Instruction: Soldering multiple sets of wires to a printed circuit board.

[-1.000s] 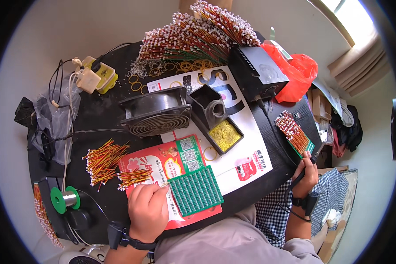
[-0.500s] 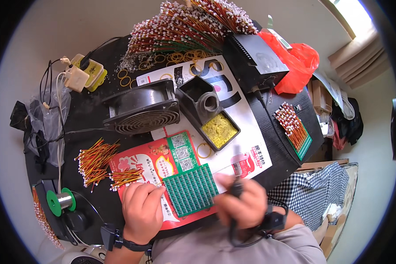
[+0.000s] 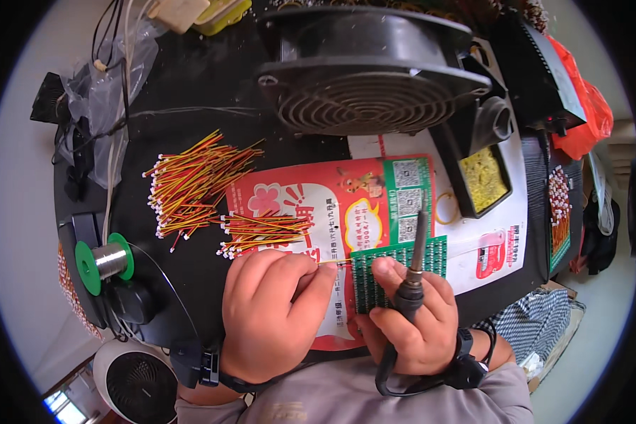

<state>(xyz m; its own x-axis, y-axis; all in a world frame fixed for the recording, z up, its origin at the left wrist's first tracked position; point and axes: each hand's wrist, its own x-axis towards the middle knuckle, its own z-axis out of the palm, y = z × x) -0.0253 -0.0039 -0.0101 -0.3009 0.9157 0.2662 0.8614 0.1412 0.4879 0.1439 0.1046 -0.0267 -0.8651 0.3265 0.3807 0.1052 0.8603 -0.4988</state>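
Observation:
A green circuit board (image 3: 366, 288) with rows of small pads lies on the red printed sheet (image 3: 290, 178). My right hand (image 3: 430, 321) is closed round a soldering iron (image 3: 408, 300), whose tip points away from me above the board; its thumb and fingers cover part of the board. To the left, my left hand (image 3: 272, 311) pinches a thin yellow wire (image 3: 342, 261) that reaches the board's left edge. Just beyond that hand lies a small bunch of wires (image 3: 265, 233) with white connector ends. A larger pile of the same wires (image 3: 198, 184) sits farther left.
A black fan (image 3: 367, 99) stands at the back, beside a soldering stand with a yellow sponge (image 3: 484, 178). At left is a green solder spool (image 3: 112, 263). A black box (image 3: 544, 78) and a wired board (image 3: 560, 233) are at right.
My view has shifted closer to the table. The left fingers now pinch a yellow wire at the board's edge. My right hand has brought the soldering iron over the board.

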